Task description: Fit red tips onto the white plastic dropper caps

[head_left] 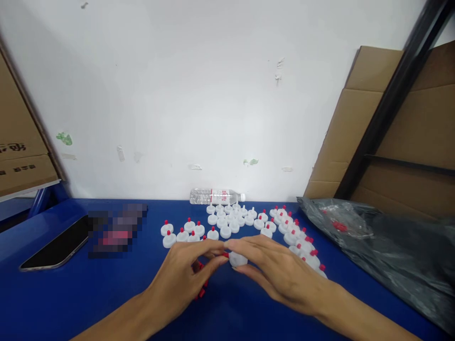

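Note:
Between thumb and fingers, my right hand [280,272] grips a white nozzle cap [238,259] turned on its side, its spout toward the left. My left hand [185,272] pinches a small red tip cap [225,255] at that spout. The fingertips of both hands meet above the two pieces; how far the red tip sits on the spout is hidden. Loose red tip caps [202,293] lie on the table under my left hand, partly covered. Beyond my hands stand several white nozzle caps without tips [231,221].
Red-tipped nozzle caps stand in a left cluster [169,240] and a right cluster [293,237] on the blue table [117,293]. A plastic bottle [216,196] lies by the wall. At left are a phone [57,246] and a pixelated item [117,230]; at right, a dark plastic bag [384,251].

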### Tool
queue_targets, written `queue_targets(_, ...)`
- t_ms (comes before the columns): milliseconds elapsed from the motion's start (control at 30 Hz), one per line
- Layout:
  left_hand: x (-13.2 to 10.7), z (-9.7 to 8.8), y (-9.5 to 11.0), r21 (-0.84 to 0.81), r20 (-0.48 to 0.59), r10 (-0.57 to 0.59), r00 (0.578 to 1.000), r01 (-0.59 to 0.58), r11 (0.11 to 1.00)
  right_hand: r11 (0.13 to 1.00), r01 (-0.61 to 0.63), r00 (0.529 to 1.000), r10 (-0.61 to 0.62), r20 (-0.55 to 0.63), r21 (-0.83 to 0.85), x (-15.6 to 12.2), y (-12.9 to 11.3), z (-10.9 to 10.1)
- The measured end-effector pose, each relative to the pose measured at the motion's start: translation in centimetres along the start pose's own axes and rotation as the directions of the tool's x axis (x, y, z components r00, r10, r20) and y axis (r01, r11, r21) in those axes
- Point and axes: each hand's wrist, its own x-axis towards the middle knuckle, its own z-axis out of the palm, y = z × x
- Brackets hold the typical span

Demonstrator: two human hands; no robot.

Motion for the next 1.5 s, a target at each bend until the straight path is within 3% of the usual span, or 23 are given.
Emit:
queue_targets(200,-0.3,0.6,-0.9,0.249,0.097,0.120,0.988,-0.141,0.958,0.989,0.020,1.000,-0.019,0.007,-0.148,0.1,-0.4,0.8)
queue_targets(467,-0.3,0.2,0.3,0.107,0.189,0.002,0.982,-0.022,0.994,0.959,0.095,0.991,-0.116,-0.066,-0.267,0.5,-1.5,0.5)
queue_targets(633,-0.2,-0.1,0.9,0.140,0.219,-0.019,0.976,-0.012,0.990,0.939,0.095,0.992,-0.118,-0.050,-0.332,0.9,-1.8,0.5)
queue_targets(800,0.3,-0.6,0.9,0.200,0.202,-0.021,0.979,-0.020,0.980,0.963,0.067,0.974,-0.006,0.225,-0.262,1.4,-1.2,-0.5)
queue_targets(900,0.4,-1.2,0.4,0.299,0.216,-0.021,0.976,-0.045,0.953,0.960,-0.106,0.973,0.155,0.174,-0.261,1.1,0.2,-1.4)
queue_targets(1033,0.3,-2.2,-0.1,0.406,0.357,-0.063,0.932,-0.094,0.909,0.911,-0.290,0.945,0.321,0.061,-0.292,0.5,2.6,-2.1)
queue_targets(1133,0.4,-2.5,0.1,0.443,0.421,-0.092,0.902,-0.116,0.889,0.908,-0.313,0.933,0.349,0.088,-0.278,0.3,3.8,-2.2)
queue_targets(1333,0.5,-2.2,0.1,0.499,0.437,-0.094,0.895,-0.154,0.853,0.930,-0.300,0.911,0.345,0.227,-0.211,0.2,4.3,-2.0)
queue_targets(1500,0.6,-2.0,-1.2,0.561,0.421,-0.089,0.902,-0.182,0.807,0.916,-0.329,0.911,0.372,0.179,-0.229,0.4,4.3,-2.7)
